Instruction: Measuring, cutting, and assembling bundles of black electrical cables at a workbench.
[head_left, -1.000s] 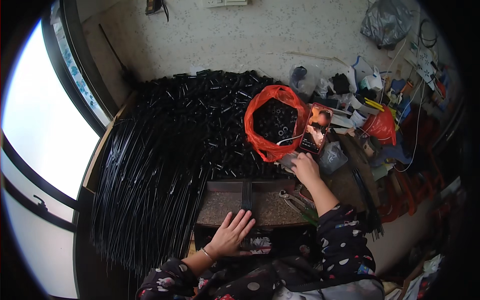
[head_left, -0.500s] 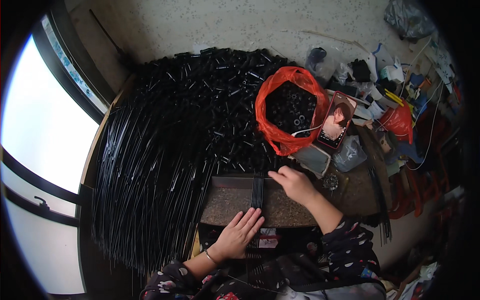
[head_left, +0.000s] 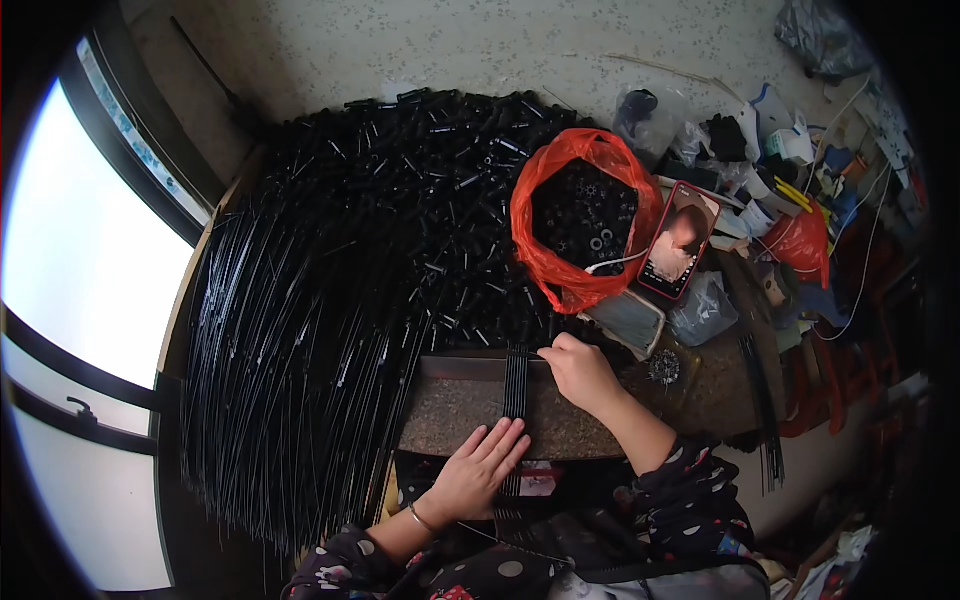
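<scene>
1. At the near edge of the tabletop (head_left: pixel 720 390), my left hand (head_left: pixel 480 470) lies flat, fingers spread a little, pressing on the near end of a small bundle of black rods (head_left: pixel 515 395).
2. The bundle's long axis runs straight away from me, across a speckled grey-brown board (head_left: pixel 450 410) that lies crosswise in front of me.
3. My right hand (head_left: pixel 578 372) is at the bundle's far end, just to the right of it, fingers curled and pinched together on something thin at the rod tips; I cannot tell exactly what it pinches.
4. So the bundle lies between my two hands: left at the near end, right at the far end, both touching or almost touching it.
5. Beyond the board and to my left spreads a big heap of long black rods (head_left: pixel 290 350), fanned toward me, with short black tube pieces (head_left: pixel 420 170) piled further back.
6. Up and right of my right hand stands an open orange plastic bag (head_left: pixel 575 285) holding small black ring-like parts.
7. Just beside the bag, on its right, leans a phone in a red case (head_left: pixel 680 240), screen lit, a white cable running to it.
8. Below the phone lie a flat clear-lidded box (head_left: pixel 625 318) and a clear plastic pouch (head_left: pixel 703 310).
9. Further right sits clutter, with a red bag (head_left: pixel 800 240) among mixed small packages.
</scene>
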